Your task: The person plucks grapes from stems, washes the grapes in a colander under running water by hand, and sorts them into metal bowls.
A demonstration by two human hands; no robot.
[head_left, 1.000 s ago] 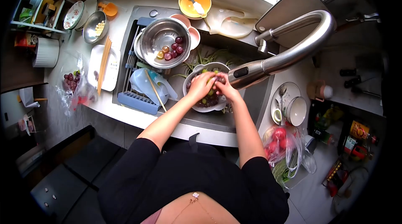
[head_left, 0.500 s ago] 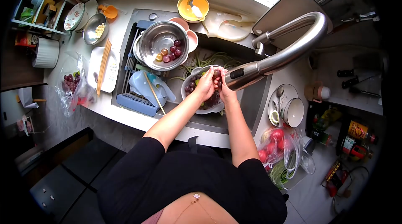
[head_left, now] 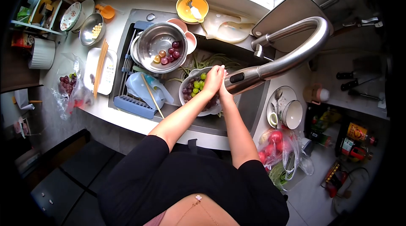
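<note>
My left hand (head_left: 214, 80) and my right hand (head_left: 225, 85) are pressed together over the right side of a white colander (head_left: 183, 99), by the faucet head (head_left: 235, 83). Both are closed; whatever lies between them is hidden. Green grapes (head_left: 197, 85) and dark red grapes (head_left: 188, 95) lie in the colander, which stands in the sink (head_left: 249, 107). Long green stems (head_left: 203, 62) are behind it. To the left, a steel bowl (head_left: 148, 42) holds several red grapes (head_left: 174, 52) and a few yellowish ones.
A blue rack (head_left: 134, 107) with a light blue container (head_left: 141, 85) sits at the sink's left. Chopsticks (head_left: 100, 69) lie across a white tray (head_left: 111, 72). On the right are a white bowl (head_left: 292, 114) and a bag of red produce (head_left: 275, 143).
My hands have come together and shifted to the colander's right side, uncovering the green grapes. The whole view has shifted slightly.
</note>
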